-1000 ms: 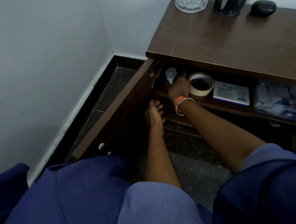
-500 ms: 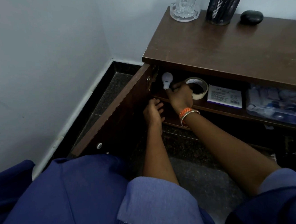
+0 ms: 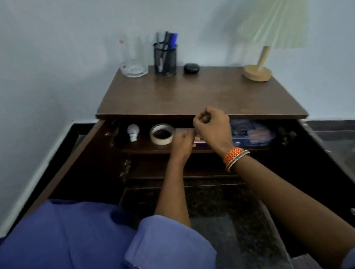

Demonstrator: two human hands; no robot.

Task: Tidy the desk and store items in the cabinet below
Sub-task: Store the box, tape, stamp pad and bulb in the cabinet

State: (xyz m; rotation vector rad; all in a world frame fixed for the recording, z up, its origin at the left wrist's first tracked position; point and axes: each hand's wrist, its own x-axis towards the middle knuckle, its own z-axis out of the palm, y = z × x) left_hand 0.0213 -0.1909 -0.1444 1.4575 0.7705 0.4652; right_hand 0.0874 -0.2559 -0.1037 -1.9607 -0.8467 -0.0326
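Glass [image 3: 133, 61], pen holder [image 3: 165, 60] and lamp [image 3: 264, 45] stand on the desk [image 3: 200, 93].

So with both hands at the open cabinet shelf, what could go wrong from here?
The light bulb lies loose near the shelf's left end; a bump could roll it off. The left hand is right beside the tape roll and may nudge it. The glass stands near the desk top's back left corner, easily knocked when reached for.

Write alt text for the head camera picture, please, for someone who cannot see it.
A person's two hands, left hand and right hand, reach toward an open cabinet shelf holding a light bulb and tape roll. On the desk top stand a glass, pen holder and lamp.
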